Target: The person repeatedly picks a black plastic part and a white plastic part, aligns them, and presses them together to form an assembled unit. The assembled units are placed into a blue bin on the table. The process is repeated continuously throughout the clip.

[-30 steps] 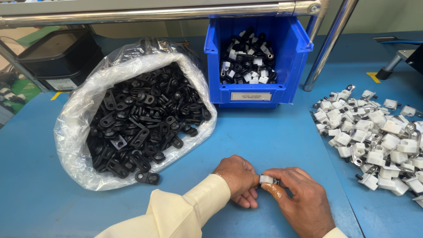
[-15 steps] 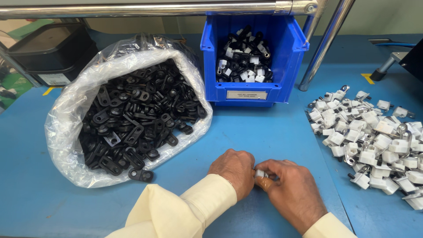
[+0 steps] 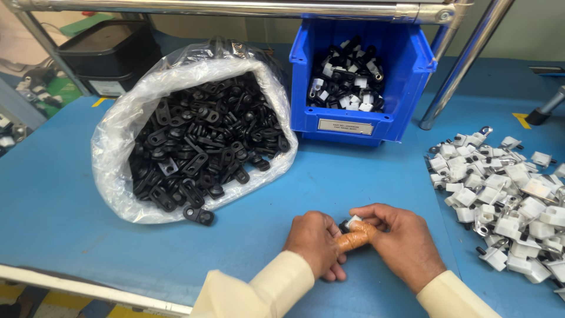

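Note:
My left hand (image 3: 316, 240) and my right hand (image 3: 401, 242) meet low on the blue table (image 3: 70, 235), fingertips together around a small white and black plastic part (image 3: 351, 223). A tan wrap covers one finger of the right hand, which lies across the part. Most of the part is hidden by fingers. Both cuffs are cream coloured. An open clear plastic bag (image 3: 118, 135) full of black plastic clips lies to the upper left of the hands. A pile of small white parts (image 3: 506, 194) with metal bits spreads out on the right.
A blue bin (image 3: 412, 76) at the back holds several assembled black and white pieces. A metal frame rail (image 3: 235, 8) and a slanted pole (image 3: 465, 59) cross above it. A black box (image 3: 100, 56) stands at the back left. One loose black clip (image 3: 198, 215) lies beside the bag.
The view has shifted slightly, so the hands sit further right in frame. Both hands stay closed together on the small part, with the fingers reworking their hold.

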`<state>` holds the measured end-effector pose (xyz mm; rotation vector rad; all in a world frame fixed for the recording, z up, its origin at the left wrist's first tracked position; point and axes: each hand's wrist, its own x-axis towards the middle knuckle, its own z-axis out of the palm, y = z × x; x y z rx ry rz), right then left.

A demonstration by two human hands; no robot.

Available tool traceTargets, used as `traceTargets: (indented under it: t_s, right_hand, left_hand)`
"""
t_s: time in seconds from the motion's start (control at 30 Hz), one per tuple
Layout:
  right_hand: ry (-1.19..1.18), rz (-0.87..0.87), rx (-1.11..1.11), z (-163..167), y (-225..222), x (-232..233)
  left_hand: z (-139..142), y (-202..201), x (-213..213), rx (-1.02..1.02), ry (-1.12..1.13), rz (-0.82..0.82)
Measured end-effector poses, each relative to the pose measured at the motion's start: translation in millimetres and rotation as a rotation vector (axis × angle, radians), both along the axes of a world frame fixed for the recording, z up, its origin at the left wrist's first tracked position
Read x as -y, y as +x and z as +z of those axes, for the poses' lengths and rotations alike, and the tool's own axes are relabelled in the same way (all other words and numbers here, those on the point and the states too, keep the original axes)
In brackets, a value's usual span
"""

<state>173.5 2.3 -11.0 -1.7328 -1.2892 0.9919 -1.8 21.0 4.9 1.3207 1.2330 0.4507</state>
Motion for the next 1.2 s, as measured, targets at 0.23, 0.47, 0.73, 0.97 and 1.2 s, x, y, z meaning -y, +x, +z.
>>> traceTargets:
  t_s: [0.23,0.47,0.73,0.97,1.2]
  right_hand:
    - [-0.088,0.039,-0.142,-7.7,3.9,-10.8]
    - [-0.071,0.084,-0.097,-14.0,3.5,-14.1]
    - [0.079,0.074,0.202,-4.2,-8.7,-5.7]
    - [-0.024,0.131,0.345,8.3,-5.9,-12.1]
    - [-0.156,0.221,0.013,7.8,7.4,-25.0]
  left_hand:
    - [8.4,0.0,-13.5,-0.059,-0.111,0.013]
    - [10.6,2.0,-6.5,0.035,-0.14,0.095]
    - [37.9,9.7,-3.7,-0.303,0.033,0.034]
    - [34.6,9.3,5.1,-0.508,0.374,-0.039]
    - [29.9,14.4,15.2,-0.194,0.077,0.142]
